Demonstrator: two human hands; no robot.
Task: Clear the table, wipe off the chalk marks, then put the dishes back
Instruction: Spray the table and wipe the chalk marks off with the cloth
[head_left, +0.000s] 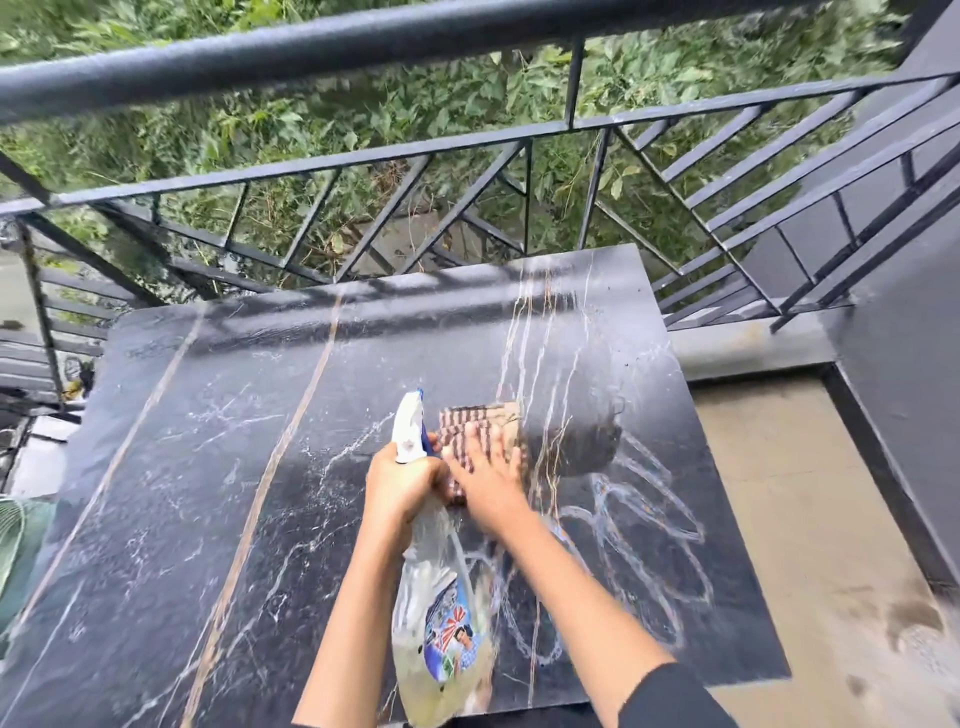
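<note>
One chalk-marked marble table (208, 467) beside railing (311, 52)

Bright, even daylight; the glossy counter (208, 415) mirrors the railing (363, 47) in pale glare; motion blur smears everything; wide-angle bending curves the edges.

Home balcony: black metal railing (467, 140), greenery (363, 104) beyond.

Left hand (400, 486) around spray bottle (441, 623), right hand (485, 475) flat on cloth (462, 421) (chalk marks (649, 519) alongside)
</note>
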